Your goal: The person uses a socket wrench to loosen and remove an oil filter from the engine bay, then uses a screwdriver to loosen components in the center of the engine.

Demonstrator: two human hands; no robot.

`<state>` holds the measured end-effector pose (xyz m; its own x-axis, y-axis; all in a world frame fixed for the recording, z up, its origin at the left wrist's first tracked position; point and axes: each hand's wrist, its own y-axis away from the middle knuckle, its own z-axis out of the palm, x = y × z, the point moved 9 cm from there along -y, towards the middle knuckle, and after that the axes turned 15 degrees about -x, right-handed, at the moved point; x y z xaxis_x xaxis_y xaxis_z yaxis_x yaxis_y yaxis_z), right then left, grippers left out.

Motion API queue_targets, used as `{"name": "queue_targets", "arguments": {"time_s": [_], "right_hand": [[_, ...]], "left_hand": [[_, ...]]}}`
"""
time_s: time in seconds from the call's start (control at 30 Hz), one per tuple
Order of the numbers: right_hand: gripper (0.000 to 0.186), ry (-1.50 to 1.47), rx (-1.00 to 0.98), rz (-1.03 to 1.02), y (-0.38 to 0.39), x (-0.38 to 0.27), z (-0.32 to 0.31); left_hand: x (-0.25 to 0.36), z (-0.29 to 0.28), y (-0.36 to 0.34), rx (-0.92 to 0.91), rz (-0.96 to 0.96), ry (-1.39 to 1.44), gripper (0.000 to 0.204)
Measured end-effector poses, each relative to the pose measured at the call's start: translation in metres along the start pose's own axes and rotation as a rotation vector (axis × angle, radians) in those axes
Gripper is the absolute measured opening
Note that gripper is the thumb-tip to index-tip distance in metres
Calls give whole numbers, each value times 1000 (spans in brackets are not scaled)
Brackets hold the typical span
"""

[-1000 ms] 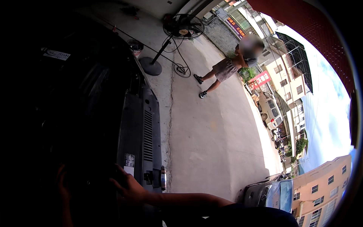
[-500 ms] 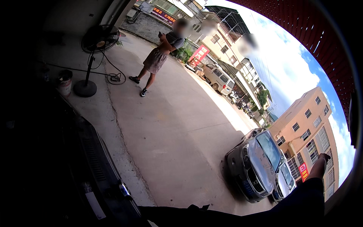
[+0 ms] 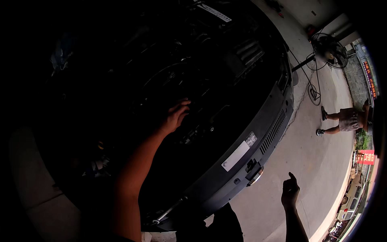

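Observation:
My left hand point(image 3: 177, 116) is stretched over the dark engine bay point(image 3: 225, 86) of a car. Its fingers are slightly bent and apart, with nothing visible in them. Shadow hides whether the fingertips touch any part beneath. My right hand point(image 3: 290, 190) is raised beyond the car's front edge, above the concrete. One finger points out and the others are loosely curled, with no object visible. Along the front of the bay runs a black plastic cover panel point(image 3: 209, 174) with a slotted vent and a pale label point(image 3: 236, 156).
Across the car's front stands a pedestal fan point(image 3: 328, 50), with a loose cable point(image 3: 314, 94) on the concrete floor point(image 3: 278, 153). A person point(image 3: 348, 119) in patterned shorts stands farther out. A pale van point(image 3: 351, 197) is parked at the right rim.
My view has swung from the yard with its parked cars to the engine bay. My left hand has come into view. My right hand has dropped from its raised place at the right.

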<state>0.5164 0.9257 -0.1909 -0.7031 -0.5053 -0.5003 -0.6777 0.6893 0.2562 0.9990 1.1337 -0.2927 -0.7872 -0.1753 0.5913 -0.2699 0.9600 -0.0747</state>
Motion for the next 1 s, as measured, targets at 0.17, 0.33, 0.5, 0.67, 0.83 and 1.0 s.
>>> {"name": "queue_targets", "arguments": {"time_s": [0.17,0.33,0.5,0.67,0.83,1.0], "right_hand": [[31,-264,-271,-392,-155,-282,134],[32,-539,-764,98,-180,-282,224],[38,287,-109,-586,-163,-327,183],[27,-165,-250,-574,-172,-311,176],[20,-546,-429,-345,-178,-289,191],[30,-14,-69,-603,-161,-314,172]], "left_hand": [[-10,-12,32,6,-65,-10,11],[10,-12,15,128,19,-5,15],[5,-13,20,192,52,-42,13],[9,-17,18,184,40,-72,13],[4,-20,21,188,33,-36,23],[3,-36,18,203,-140,-84,49]]}}
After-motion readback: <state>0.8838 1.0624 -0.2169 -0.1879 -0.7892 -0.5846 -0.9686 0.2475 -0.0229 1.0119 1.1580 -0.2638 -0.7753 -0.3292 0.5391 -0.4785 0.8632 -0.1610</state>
